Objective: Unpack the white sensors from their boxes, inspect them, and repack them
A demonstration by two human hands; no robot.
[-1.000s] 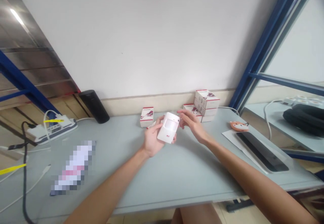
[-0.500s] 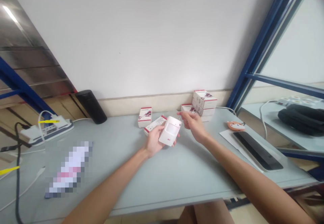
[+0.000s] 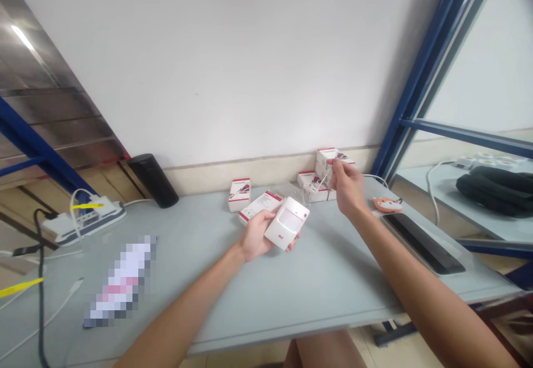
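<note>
Head cam: L hand [image 3: 254,237] grips sensor [image 3: 290,223], R hand [image 3: 347,187] raised.

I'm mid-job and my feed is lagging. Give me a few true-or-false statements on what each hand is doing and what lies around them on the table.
1. The left hand has its grip closed on a white sensor unit. True.
2. The right hand lies flat on the table. False: it is in the air in front of the stacked boxes, fingertips pinched together.
3. A black cylinder stands by the wall, left of the boxes. True.
4. The dark tablet lies left of both arms. False: it lies on the right, next to an orange fox-shaped item.
5. A white power strip sits at the table's left end. True.
</note>
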